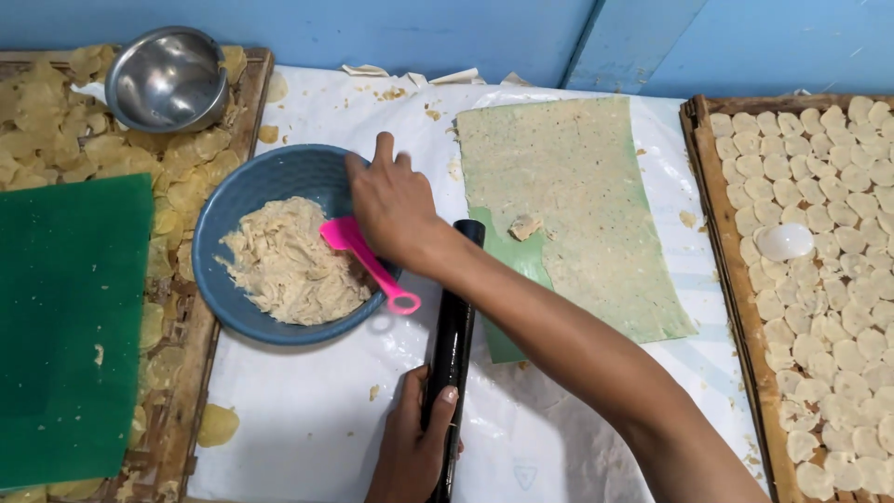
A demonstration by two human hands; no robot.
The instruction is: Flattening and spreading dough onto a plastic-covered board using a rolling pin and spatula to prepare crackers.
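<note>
Dough (pixel 291 261), pale and shaggy, sits heaped in the blue bowl (pixel 244 307), left of centre on the white plastic sheet (pixel 307 419).

Right hand (pixel 391 207) reaches across from the right, its arm crossing over the black rolling pin (pixel 452 349). It rests at the bowl's right rim with the forefinger pointing away and the other fingers curled over a pink scraper (pixel 368 261). The scraper's blade lies on the dough, its looped handle jutting out over the rim toward the person. Whether the fingers clamp the blade or only cover it, cannot tell.

Left hand (pixel 414 447) is wrapped around the near end of the rolling pin. Pin's long axis runs near-to-far, just right of the bowl. Right hand is the nearer one to the dough, which lies directly left of it.

Beyond the pin: thin rolled sheet of dough (pixel 577 186) on a green mat (pixel 507 261), one small lump on it.

Far right: wooden tray (pixel 722 214) packed with pale cut discs, plus a round clear cutter (pixel 785 241). Far left: second tray with yellowish chips, a green sheet (pixel 70 326), and an empty steel bowl (pixel 168 79).
</note>
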